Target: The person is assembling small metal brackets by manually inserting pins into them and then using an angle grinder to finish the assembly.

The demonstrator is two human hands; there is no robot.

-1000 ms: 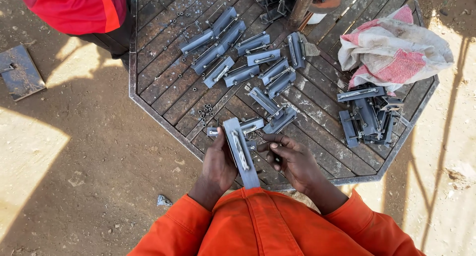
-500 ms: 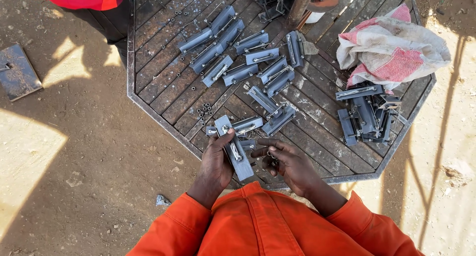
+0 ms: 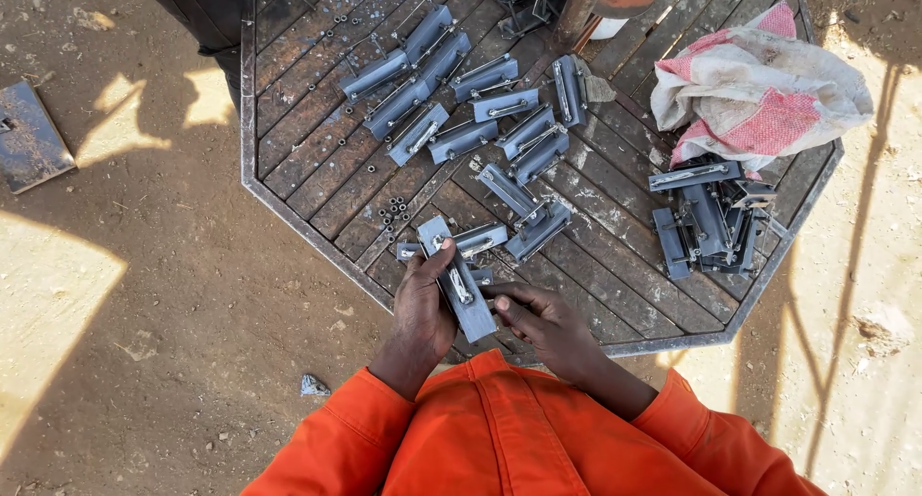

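Note:
My left hand (image 3: 423,309) grips a grey metal channel bracket (image 3: 457,277), held lengthwise over the near edge of an octagonal slatted metal table (image 3: 288,203). The thumb lies along the bracket's left side. My right hand (image 3: 540,321) is just to its right, fingers curled and fingertips touching the bracket's lower end where a bolt runs inside it. What the right fingers pinch is too small to tell. Both orange sleeves (image 3: 499,438) fill the bottom of the view.
Several similar grey brackets (image 3: 451,93) lie across the tabletop, and a darker pile (image 3: 706,217) sits right. A red-and-white cloth sack (image 3: 759,88) lies at the back right. Small nuts (image 3: 394,211) are scattered near my hands. A metal plate (image 3: 29,136) lies on the dirt.
The view has shifted, so the table sits slightly higher. The bracket in my left hand has tilted a little. The person in red at the top left has left the view.

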